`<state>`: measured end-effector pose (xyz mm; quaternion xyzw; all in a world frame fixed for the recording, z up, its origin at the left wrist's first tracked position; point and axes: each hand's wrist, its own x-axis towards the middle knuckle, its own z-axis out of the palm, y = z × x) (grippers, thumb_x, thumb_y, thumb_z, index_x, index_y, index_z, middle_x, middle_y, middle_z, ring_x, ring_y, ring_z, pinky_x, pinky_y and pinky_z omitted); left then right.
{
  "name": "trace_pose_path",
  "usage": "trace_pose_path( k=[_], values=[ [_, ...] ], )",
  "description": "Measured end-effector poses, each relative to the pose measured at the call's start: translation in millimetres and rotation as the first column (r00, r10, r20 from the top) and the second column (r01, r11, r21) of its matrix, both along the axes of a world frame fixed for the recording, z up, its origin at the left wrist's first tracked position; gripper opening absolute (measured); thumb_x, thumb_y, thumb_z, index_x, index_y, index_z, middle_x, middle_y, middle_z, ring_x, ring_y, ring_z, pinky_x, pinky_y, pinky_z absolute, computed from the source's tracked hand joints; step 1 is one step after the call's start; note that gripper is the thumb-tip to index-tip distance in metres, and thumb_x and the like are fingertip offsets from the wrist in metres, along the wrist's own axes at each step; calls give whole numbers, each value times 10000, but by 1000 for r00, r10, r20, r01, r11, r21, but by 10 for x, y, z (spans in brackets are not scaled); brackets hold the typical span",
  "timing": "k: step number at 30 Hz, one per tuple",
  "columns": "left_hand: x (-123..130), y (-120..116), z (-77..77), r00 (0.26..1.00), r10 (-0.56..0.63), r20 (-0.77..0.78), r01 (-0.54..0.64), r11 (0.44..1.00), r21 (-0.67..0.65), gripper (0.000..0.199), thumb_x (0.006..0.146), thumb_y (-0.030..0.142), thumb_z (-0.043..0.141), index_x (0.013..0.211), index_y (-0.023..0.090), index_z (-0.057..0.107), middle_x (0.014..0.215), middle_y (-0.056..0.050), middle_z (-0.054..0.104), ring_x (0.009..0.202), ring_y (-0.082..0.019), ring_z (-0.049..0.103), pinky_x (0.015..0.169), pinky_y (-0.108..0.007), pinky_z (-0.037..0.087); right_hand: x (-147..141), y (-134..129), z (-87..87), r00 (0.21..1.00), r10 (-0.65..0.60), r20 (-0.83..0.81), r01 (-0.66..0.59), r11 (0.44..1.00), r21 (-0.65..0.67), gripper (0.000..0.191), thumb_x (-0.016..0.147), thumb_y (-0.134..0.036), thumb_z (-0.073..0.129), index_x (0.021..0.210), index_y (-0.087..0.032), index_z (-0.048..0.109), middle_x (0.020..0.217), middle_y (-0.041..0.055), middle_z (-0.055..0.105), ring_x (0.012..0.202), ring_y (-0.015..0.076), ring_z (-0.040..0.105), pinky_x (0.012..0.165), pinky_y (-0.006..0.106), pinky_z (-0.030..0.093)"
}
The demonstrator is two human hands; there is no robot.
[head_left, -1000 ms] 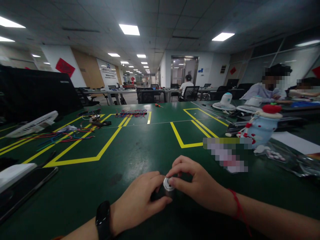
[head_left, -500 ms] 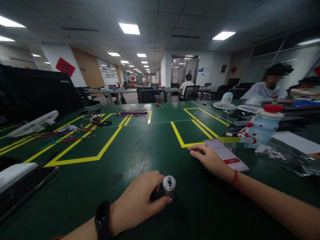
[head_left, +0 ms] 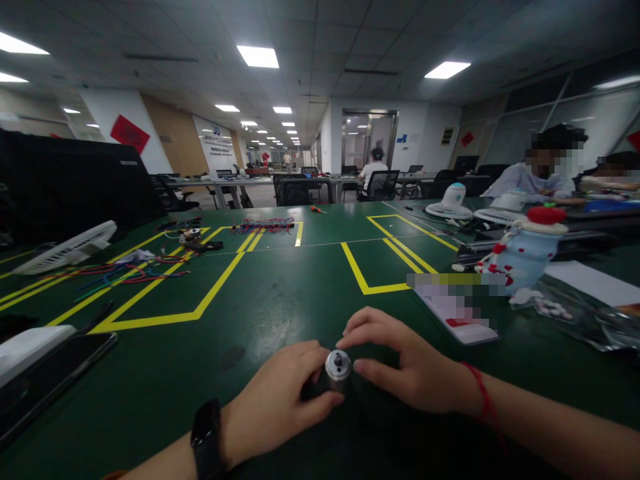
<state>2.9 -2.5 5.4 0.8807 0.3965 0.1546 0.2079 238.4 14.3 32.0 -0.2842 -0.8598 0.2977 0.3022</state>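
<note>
Head view: the left hand (head_left: 280, 387) is clamped on an upright metal cylinder (head_left: 338, 377), nearer than the smartphone (head_left: 457, 319) and left of it. The right hand (head_left: 420, 370), digits apart, hovers by its shaft (head_left: 339, 359); a careless sideways knock could tilt it.

Ceiling Panels Lighting Open-Plan Office

Rectangular ceiling lights (head_left: 258, 57) are glowing in rows beneath a dark tiled ceiling (head_left: 210, 27), receding toward the far end. Yellow tape (head_left: 150, 322) is outlining boxes on a green tabletop (head_left: 280, 287). Beyond, black mesh chairs (head_left: 299, 191) are standing at long desks (head_left: 250, 181); a metal-framed glass door (head_left: 369, 140) is interrupting a white wall (head_left: 415, 137). Red diamond decorations (head_left: 130, 135) are hanging, and glass partitions (head_left: 530, 127) are lining the right side.
</note>
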Motion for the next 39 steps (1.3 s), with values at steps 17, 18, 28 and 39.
trace_pose_path(
  k=[17,18,28,39],
  values=[
    [3,-9,-29,1000,-6,5,6,1000,22,141,877,310,627,914,197,550,845,-1,573,755,-180,500,670,-285,364,-215,-79,-61,982,-116,-148,102,990,-100,58,858,-177,655,905,-186,688,969,26,613,918,151,586,818,292,461],
    [5,-9,-24,1000,-5,4,5,1000,22,145,877,313,628,916,197,551,844,0,572,753,-179,499,669,-285,362,-200,-61,-49,979,-134,-155,119,987,-108,44,865,-200,655,895,-185,684,958,23,616,905,150,588,794,287,461],
    [7,-17,39,1000,9,4,-9,1000,4,150,889,318,603,856,187,537,824,1,552,737,-166,487,633,-268,334,81,37,-115,980,-3,201,15,998,-60,70,807,-220,717,874,-202,715,1052,41,611,990,192,567,905,363,439],
    [3,-14,42,1000,12,-2,-12,1000,-17,178,901,339,601,848,185,527,829,4,548,727,-163,478,637,-270,330,225,274,-170,963,-268,15,268,954,-132,161,900,-307,596,953,-181,681,1000,51,655,886,174,603,765,314,476]
  ],
)
